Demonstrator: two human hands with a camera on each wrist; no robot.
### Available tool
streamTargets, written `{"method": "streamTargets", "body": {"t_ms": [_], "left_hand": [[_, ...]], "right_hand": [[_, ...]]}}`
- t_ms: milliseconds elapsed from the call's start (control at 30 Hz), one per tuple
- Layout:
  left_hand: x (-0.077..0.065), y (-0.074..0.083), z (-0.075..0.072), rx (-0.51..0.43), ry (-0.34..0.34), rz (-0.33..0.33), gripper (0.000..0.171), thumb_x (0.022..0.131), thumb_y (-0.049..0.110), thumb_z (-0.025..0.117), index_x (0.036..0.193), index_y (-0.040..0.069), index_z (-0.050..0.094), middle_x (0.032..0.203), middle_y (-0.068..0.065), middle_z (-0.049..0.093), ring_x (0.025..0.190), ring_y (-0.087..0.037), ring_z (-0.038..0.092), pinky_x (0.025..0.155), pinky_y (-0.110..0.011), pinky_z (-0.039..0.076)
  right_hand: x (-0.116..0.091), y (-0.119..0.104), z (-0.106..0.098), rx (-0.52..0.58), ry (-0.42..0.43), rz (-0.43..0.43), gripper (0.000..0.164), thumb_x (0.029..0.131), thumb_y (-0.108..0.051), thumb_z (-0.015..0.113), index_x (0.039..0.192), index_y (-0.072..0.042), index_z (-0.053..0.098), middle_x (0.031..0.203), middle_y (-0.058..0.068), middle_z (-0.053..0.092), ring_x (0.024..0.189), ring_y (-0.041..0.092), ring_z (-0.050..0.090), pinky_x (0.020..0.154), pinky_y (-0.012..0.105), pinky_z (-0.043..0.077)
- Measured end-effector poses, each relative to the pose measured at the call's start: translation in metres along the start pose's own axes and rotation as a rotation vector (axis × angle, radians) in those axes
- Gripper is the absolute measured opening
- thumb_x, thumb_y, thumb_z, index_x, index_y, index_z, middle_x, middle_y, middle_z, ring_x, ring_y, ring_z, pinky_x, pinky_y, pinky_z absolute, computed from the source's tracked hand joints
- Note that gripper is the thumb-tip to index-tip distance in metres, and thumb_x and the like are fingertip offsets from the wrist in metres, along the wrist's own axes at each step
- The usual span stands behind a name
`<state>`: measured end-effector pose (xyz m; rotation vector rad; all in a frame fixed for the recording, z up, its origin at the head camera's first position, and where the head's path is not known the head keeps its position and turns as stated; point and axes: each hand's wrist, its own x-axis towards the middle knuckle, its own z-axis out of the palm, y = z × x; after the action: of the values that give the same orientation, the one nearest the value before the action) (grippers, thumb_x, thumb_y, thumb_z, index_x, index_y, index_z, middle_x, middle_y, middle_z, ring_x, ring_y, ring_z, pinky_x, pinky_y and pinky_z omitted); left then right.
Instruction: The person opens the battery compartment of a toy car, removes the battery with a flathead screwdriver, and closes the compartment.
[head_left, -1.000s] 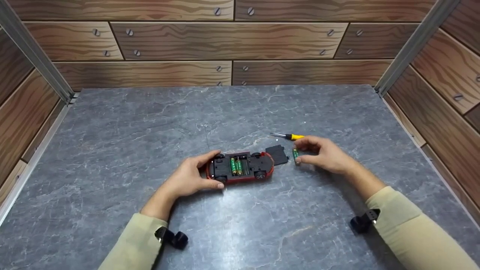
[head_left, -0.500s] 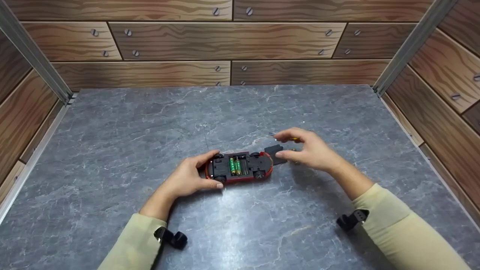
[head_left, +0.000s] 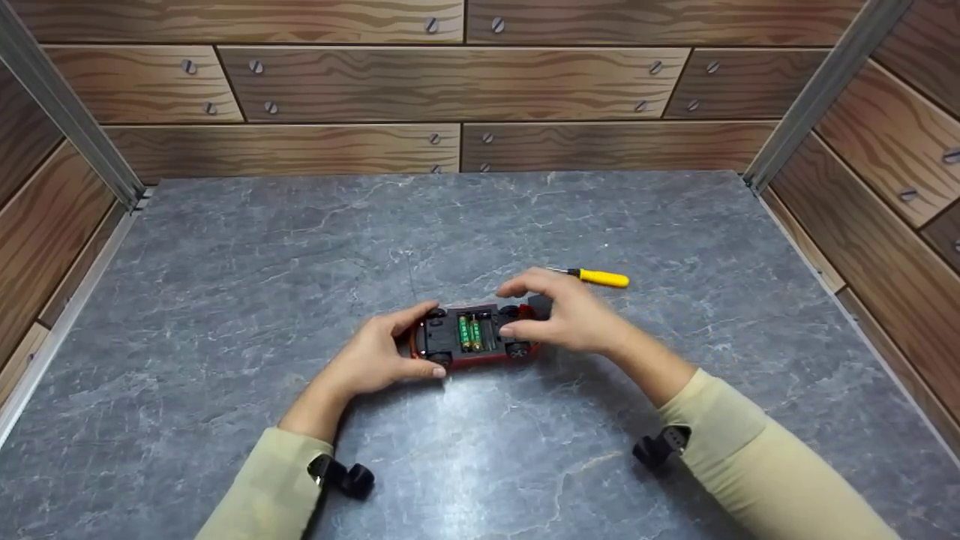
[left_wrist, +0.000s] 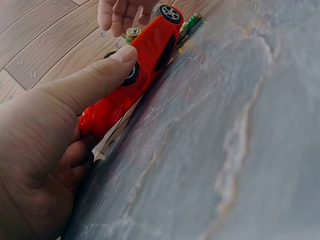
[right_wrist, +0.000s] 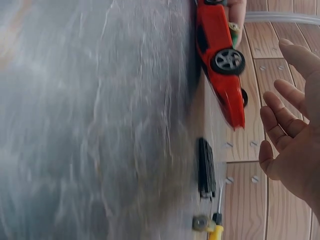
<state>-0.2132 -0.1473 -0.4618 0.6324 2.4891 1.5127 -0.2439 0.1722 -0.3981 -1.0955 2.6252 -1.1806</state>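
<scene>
A red toy car lies upside down on the table, black underside up. My left hand grips its left end, thumb along the near wheel and fingers on the far side. In the open battery compartment sit two green batteries, with a bare slot to their right. Over the car's right end hovers my right hand, thumb and fingers spread and nothing between them; the right wrist view shows this hand bare too. A loose battery lies on the table, hidden behind the right hand in the head view.
The black battery cover lies beyond the car's right end, mostly covered by the right hand in the head view. Behind it is a yellow-handled screwdriver. Wood-patterned walls bound the grey table.
My right hand has let go of the loose battery beside the cover and moved left to above the car. The left hand and the car have stayed in place.
</scene>
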Motion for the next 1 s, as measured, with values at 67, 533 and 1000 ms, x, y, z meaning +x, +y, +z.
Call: {"method": "streamTargets", "body": {"t_ms": [67, 533, 1000], "left_hand": [[0.0, -0.001, 0.0, 0.003, -0.001, 0.004, 0.1, 0.074, 0.032, 0.099, 0.159, 0.012, 0.05, 0.153, -0.012, 0.058, 0.137, -0.029, 0.057, 0.123, -0.052, 0.035], [0.0, 0.0, 0.0, -0.002, -0.007, -0.021, 0.102, 0.073, 0.034, 0.099, 0.16, 0.014, 0.049, 0.154, -0.012, 0.058, 0.135, -0.027, 0.059, 0.122, -0.05, 0.036], [0.0, 0.001, 0.0, 0.011, -0.012, -0.034, 0.103, 0.073, 0.036, 0.099, 0.161, 0.016, 0.048, 0.154, -0.011, 0.057, 0.133, -0.026, 0.06, 0.121, -0.049, 0.038]], "right_hand": [[0.003, -0.002, 0.004, -0.008, -0.003, -0.01, 0.048, 0.088, -0.029, 0.089, 0.128, -0.007, 0.074, 0.127, 0.002, 0.072, 0.12, 0.025, 0.066, 0.109, 0.051, 0.05], [0.009, -0.007, 0.023, -0.1, -0.077, 0.066, 0.052, 0.087, -0.043, 0.087, 0.13, -0.019, 0.073, 0.13, 0.0, 0.067, 0.12, 0.024, 0.059, 0.105, 0.051, 0.048], [0.013, -0.004, 0.029, -0.147, -0.122, 0.075, 0.05, 0.086, -0.044, 0.086, 0.128, -0.019, 0.075, 0.126, 0.0, 0.065, 0.12, 0.023, 0.056, 0.107, 0.05, 0.046]]}}
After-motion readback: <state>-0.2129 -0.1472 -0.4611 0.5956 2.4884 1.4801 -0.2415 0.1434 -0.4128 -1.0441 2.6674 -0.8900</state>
